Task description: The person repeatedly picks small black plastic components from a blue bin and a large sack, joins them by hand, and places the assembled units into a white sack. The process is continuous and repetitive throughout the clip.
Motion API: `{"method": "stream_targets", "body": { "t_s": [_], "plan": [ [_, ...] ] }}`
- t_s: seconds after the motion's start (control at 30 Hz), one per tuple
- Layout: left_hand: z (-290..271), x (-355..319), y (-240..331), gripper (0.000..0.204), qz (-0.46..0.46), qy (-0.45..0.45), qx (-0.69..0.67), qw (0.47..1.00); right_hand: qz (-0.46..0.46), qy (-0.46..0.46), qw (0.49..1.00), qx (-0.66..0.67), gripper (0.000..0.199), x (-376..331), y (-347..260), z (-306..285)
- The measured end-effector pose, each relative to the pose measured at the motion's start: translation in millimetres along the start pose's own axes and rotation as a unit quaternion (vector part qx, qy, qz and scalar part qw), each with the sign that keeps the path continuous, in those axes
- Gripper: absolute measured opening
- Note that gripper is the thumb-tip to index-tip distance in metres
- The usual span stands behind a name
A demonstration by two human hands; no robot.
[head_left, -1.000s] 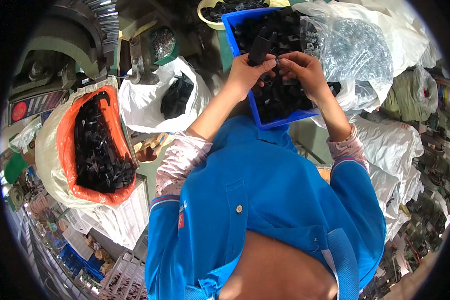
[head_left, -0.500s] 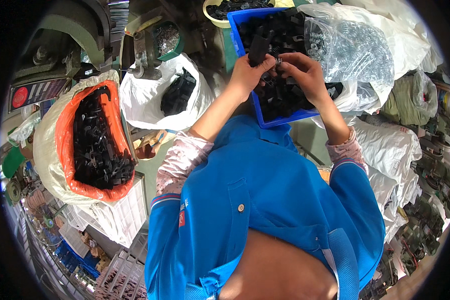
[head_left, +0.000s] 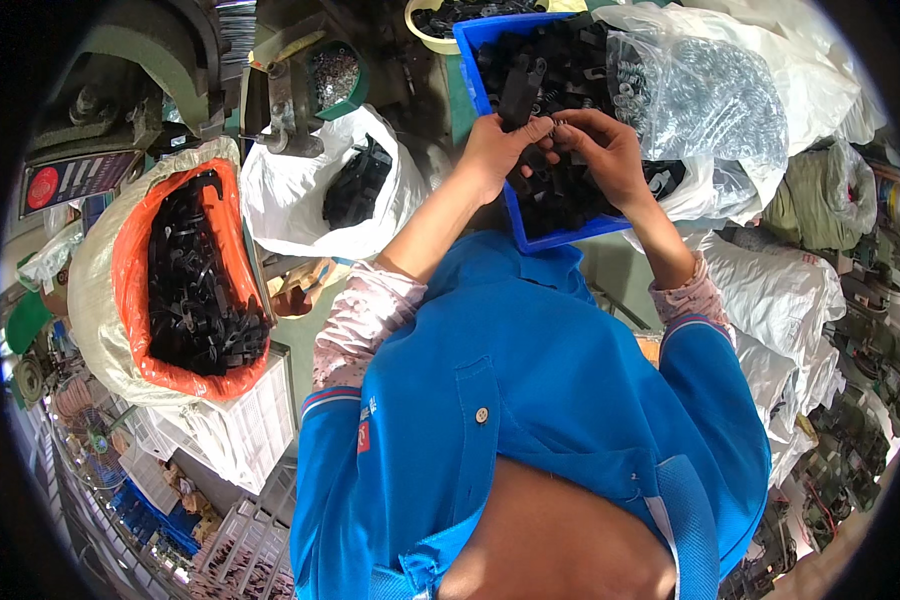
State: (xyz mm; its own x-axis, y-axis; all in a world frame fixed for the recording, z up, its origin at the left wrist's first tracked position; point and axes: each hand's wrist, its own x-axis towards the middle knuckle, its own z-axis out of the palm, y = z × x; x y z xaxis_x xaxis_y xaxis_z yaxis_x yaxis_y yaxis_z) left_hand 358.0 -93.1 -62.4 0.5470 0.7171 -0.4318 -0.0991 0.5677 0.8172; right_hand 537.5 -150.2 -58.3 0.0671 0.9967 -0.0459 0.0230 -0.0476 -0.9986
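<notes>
My left hand (head_left: 497, 157) is closed round a dark, blocky black part (head_left: 519, 96), which points up and away from me. Close beside it, my right hand (head_left: 610, 158) pinches a small coil spring (head_left: 559, 125) between thumb and fingers. Both hands are over a blue bin (head_left: 516, 222) filled with similar black parts. A clear plastic bag (head_left: 715, 100) of many metal springs lies across the bin's right side. My fingers hide the lower end of the black part.
To the left stand a white sack (head_left: 285, 215) and an orange-lined sack (head_left: 130, 310), both holding black parts. A green container (head_left: 358, 92) of small metal pieces sits by a machine (head_left: 288, 110). Beyond the bin is a yellow basin (head_left: 432, 42); white sacks (head_left: 770, 290) line the right.
The black part has turned slightly in my left hand, showing more of its side. My right fingers have shifted a little, with the spring still pinched near the part.
</notes>
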Motion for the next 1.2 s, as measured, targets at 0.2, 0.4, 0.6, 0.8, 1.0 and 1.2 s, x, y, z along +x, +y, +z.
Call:
{"method": "stream_targets", "body": {
  "t_s": [0.2, 0.4, 0.6, 0.8, 1.0, 1.2],
  "plan": [
    [5.8, -2.1, -1.1, 0.025, 0.063, -0.009, 0.013, 0.998, 0.053, -0.002, 0.994, 0.098, 0.026, -4.3, -4.5, 1.3],
    [7.9, -1.6, -4.9, 0.024, 0.082, 0.029, 0.076, 0.993, 0.138, -0.013, 0.972, 0.191, 0.026, -2.3, -5.6, -3.8],
    [13.0, -1.1, -3.7, 0.023, 0.038, 0.019, 0.075, 0.996, 0.046, 0.019, 0.999, 0.01, 0.024, 2.1, 2.6, -10.5],
    [11.9, 1.6, -6.6, 0.024, -0.018, 0.017, 0.0, 1.0, 0.023, 0.057, 0.995, 0.073, 0.024, 0.2, -4.0, -10.2],
    [7.0, 4.0, -7.9, 0.026, 0.008, 0.009, -0.082, 0.997, -0.068, 0.113, 0.991, 0.005, 0.024, 2.5, 5.2, -9.6],
    [-13.9, -8.4, -8.5, 0.027, 0.08, -0.053, -0.14, 0.985, -0.004, 0.058, 0.998, -0.024, 0.021, -6.0, -17.2, -8.9]
  ]
}}
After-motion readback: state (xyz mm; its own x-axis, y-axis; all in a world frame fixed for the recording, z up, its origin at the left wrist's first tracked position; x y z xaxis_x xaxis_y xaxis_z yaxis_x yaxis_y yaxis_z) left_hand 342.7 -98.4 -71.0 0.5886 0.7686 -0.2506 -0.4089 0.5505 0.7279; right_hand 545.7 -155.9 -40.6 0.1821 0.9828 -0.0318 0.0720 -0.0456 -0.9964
